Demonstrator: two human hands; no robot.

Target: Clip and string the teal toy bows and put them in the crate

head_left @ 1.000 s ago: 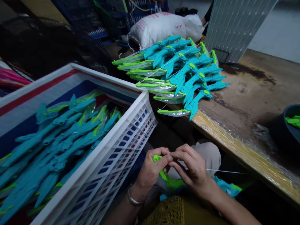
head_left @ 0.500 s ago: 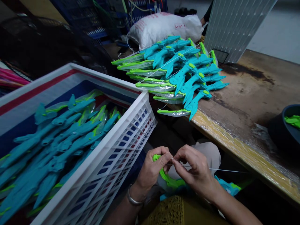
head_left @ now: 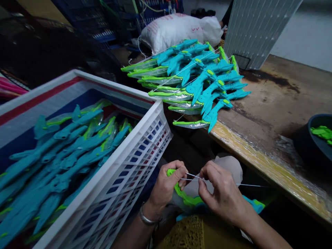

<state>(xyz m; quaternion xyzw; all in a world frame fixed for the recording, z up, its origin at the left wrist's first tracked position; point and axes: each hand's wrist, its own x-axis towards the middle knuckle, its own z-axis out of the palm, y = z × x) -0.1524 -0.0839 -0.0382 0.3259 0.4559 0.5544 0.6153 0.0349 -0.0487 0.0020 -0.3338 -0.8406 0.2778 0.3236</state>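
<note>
My left hand grips the green tip of a teal and green toy bow that lies across my lap. My right hand pinches a thin white string a little to the right of that tip, and the string runs on to the right past my hand. The rest of the bow is hidden under my hands and sleeve.
A white plastic crate full of teal bows stands at my left. On the wooden table lies a fanned stack of strung bows, behind it a white sack and a grey panel. A dark bowl with green parts sits at right.
My right hand has drawn away from the left to the right, and a short length of string now shows stretched between them. The left hand has stayed on the green tip.
</note>
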